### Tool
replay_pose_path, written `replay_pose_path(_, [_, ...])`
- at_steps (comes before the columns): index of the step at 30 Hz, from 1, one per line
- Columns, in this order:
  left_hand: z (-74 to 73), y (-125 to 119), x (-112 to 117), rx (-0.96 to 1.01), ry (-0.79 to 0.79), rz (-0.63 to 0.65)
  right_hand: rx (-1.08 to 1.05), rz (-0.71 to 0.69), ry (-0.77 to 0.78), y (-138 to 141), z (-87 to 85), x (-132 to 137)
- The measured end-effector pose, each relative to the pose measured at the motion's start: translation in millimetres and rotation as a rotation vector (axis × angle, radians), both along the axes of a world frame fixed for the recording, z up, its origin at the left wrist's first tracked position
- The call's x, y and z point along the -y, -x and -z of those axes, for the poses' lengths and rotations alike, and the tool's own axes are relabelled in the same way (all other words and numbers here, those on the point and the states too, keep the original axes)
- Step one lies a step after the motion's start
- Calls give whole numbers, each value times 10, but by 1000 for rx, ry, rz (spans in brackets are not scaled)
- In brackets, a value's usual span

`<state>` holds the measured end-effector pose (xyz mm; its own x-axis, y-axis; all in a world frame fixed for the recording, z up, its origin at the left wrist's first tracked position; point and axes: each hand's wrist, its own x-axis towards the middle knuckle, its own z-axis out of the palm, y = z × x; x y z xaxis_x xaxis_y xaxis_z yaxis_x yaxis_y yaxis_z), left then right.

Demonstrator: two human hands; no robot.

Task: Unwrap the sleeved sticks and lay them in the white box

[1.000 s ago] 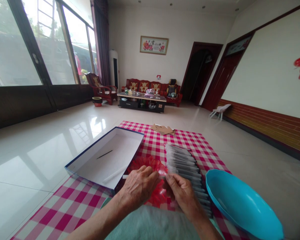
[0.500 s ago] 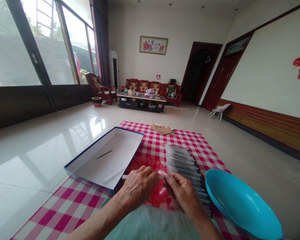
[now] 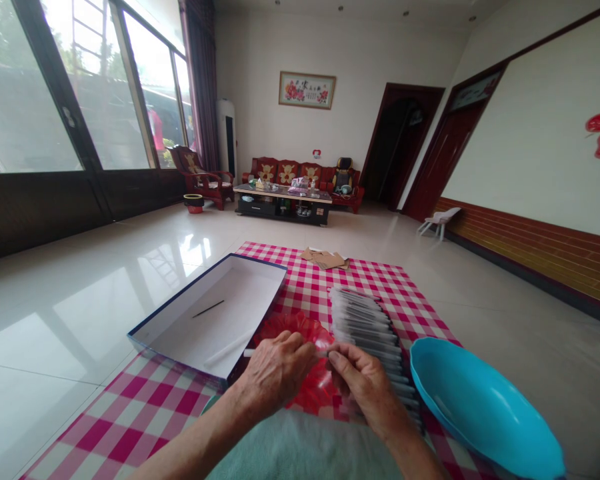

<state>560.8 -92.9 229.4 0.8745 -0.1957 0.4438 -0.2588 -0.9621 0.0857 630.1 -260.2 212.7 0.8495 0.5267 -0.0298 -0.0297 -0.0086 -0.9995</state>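
My left hand (image 3: 280, 370) is closed around a slim whitish pen (image 3: 249, 353), whose one end sticks out past the wrist side of the fist. At the pen's other end, my right hand (image 3: 364, 381) pinches its dark tip between thumb and fingers. Both hands meet over a red scalloped plastic dish (image 3: 303, 325), partly covered by them. Just right of it lies a row of several clear-barrelled pens (image 3: 363, 320) side by side. To the left, a shallow white box (image 3: 180, 337) with a blue rim holds a thin black stick (image 3: 209, 309) and a pale translucent tube (image 3: 230, 351).
A turquoise plastic basin (image 3: 480, 400) stands at the right. Flattened brown cardboard (image 3: 325, 259) lies on the far part of the pink checked cloth (image 3: 380, 270). Pale green fabric (image 3: 300, 447) covers my lap. Farther off are a low table (image 3: 280, 193) and a wooden sofa.
My right fingers have shifted slightly left and up along the pen's end. The left hand and everything around look unchanged.
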Motion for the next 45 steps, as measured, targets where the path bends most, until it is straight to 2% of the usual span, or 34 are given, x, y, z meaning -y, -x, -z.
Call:
replay_pose_path(5, [-3, -3, 0, -23, -5, -10, -94, 6, -89, -2, -29, -3])
replay_pose_path(11, [-47, -15, -69, -64, 0, -32, -34, 87, -25, -54, 70, -4])
replay_pose_path(13, [-67, -20, -113, -75, 7, -44, 56, 90, 38, -79, 79, -6])
replay_pose_path(15, [-78, -25, -153, -80, 16, -58, 243, 71, 123, -98, 58, -21])
replay_pose_path(18, [-79, -33, -191, -68, 37, -64, 579, -24, 287, -109, -14, -69])
replay_pose_path(20, [-79, -37, -201, -58, 49, -58, 685, -66, 365, -109, -58, -111])
replay_pose_path(23, [-80, -38, -201, -52, 53, -45, 652, -22, 356, -105, -77, -171])
replay_pose_path(28, [-58, -39, -189, -47, 46, -31, 535, 42, 196, -89, -3, -210])
replay_pose_path(32, [-42, -44, -181, -45, 52, 1, 514, 86, 182, -84, 35, -176])
replay_pose_path(37, [-64, -43, -181, -75, 38, 36, 467, 41, 201, -82, -28, -86])
replay_pose_path(45, [-59, -34, -150, -90, 52, 59, 405, 34, 119, -88, -73, -54])
